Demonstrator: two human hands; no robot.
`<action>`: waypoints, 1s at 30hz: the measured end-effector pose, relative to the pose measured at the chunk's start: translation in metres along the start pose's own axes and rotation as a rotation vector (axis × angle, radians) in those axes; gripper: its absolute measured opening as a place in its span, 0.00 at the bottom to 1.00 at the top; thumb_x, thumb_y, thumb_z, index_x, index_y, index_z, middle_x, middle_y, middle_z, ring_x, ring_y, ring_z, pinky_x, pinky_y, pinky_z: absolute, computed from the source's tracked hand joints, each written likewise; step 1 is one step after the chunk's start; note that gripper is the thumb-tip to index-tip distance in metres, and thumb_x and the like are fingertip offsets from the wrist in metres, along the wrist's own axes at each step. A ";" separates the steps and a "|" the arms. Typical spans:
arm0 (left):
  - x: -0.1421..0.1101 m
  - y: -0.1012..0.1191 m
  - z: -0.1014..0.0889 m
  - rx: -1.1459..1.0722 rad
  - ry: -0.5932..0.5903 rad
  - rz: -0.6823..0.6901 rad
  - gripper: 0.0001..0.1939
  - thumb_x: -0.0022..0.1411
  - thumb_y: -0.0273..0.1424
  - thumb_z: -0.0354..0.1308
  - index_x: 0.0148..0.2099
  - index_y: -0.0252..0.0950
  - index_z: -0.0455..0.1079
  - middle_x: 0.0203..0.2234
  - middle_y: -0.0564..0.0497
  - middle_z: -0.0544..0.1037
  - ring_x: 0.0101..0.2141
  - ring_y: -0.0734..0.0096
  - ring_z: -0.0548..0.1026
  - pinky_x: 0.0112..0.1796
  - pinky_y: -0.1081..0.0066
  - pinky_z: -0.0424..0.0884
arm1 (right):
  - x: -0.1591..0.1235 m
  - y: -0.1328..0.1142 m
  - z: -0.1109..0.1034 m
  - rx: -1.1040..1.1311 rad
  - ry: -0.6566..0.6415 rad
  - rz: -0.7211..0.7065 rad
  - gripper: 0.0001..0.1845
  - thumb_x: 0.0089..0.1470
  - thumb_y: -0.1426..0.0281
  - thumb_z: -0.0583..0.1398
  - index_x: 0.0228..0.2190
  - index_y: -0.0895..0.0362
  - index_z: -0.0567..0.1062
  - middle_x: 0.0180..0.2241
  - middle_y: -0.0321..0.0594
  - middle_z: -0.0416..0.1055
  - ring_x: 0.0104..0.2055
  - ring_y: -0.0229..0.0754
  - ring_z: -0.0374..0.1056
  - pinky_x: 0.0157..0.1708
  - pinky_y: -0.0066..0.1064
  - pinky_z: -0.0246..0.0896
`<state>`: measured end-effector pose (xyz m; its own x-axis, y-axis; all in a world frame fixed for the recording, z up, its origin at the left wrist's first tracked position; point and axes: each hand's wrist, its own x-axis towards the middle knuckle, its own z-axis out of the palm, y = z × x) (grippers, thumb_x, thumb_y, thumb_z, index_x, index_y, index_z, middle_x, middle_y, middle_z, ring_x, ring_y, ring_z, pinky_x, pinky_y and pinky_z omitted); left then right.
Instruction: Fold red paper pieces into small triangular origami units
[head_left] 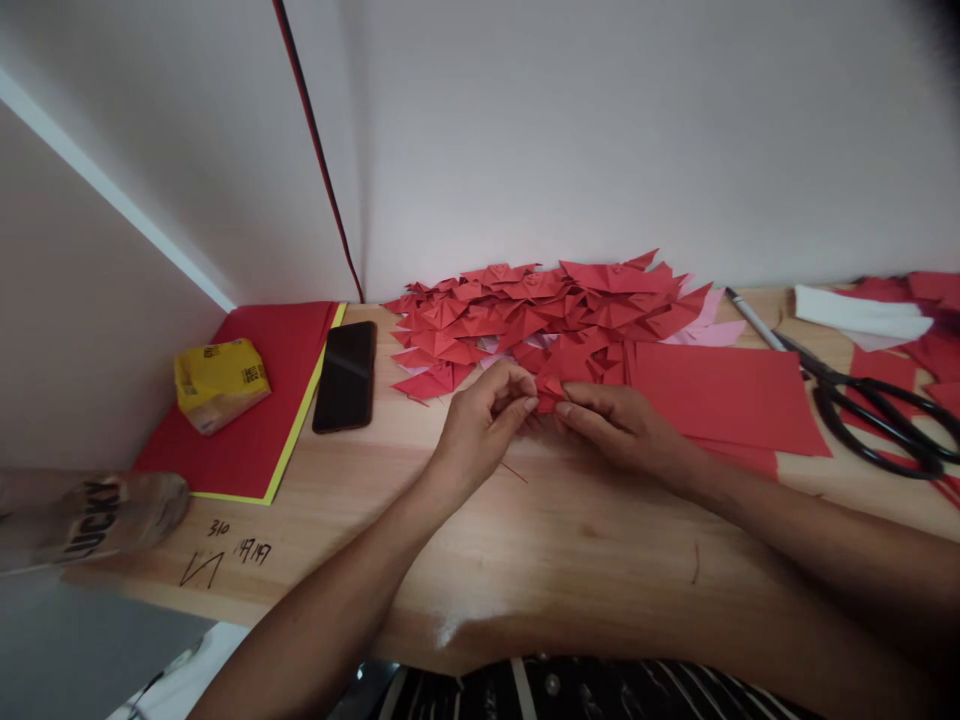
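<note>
Between my two hands is a small folded piece of red paper, held just above the table. My left hand pinches its left side between thumb and fingers. On the other side, the thumb and forefinger of my right hand close on its right edge. Part of the paper is covered by my fingertips. Right behind it spreads a heap of folded red paper pieces with pointed corners, a few pink ones among them. A stack of flat red paper sheets lies just beyond my right hand.
On the left are a phone, a large red sheet with a yellow edge, a yellow packet and a clear bottle. At right lie black-handled scissors, a pen and a folded white strip. A wall stands behind.
</note>
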<state>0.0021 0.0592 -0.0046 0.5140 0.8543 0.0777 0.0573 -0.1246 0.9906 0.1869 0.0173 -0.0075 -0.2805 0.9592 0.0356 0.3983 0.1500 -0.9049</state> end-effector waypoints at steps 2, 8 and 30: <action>0.000 -0.001 0.001 -0.025 0.008 -0.011 0.04 0.60 0.28 0.59 0.36 0.35 0.66 0.28 0.54 0.71 0.29 0.77 0.71 0.30 0.77 0.68 | 0.000 0.000 0.000 -0.021 -0.010 -0.016 0.16 0.61 0.64 0.51 0.22 0.55 0.60 0.22 0.31 0.54 0.23 0.34 0.53 0.23 0.28 0.48; 0.001 -0.002 0.001 -0.126 -0.020 -0.031 0.03 0.58 0.26 0.59 0.35 0.34 0.67 0.26 0.54 0.73 0.26 0.79 0.72 0.30 0.77 0.70 | 0.000 0.001 0.000 -0.027 0.007 -0.028 0.16 0.61 0.65 0.51 0.22 0.54 0.59 0.21 0.31 0.52 0.23 0.34 0.51 0.22 0.27 0.47; 0.000 -0.004 0.000 -0.300 -0.087 -0.065 0.10 0.57 0.32 0.65 0.33 0.32 0.68 0.26 0.52 0.76 0.28 0.75 0.77 0.33 0.72 0.77 | 0.004 -0.010 -0.007 0.069 -0.043 0.071 0.20 0.63 0.59 0.50 0.23 0.55 0.64 0.23 0.35 0.62 0.26 0.37 0.58 0.27 0.30 0.53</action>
<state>0.0018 0.0600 -0.0087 0.5899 0.8073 0.0157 -0.1553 0.0944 0.9833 0.1880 0.0209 0.0051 -0.2916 0.9554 -0.0467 0.3582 0.0637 -0.9315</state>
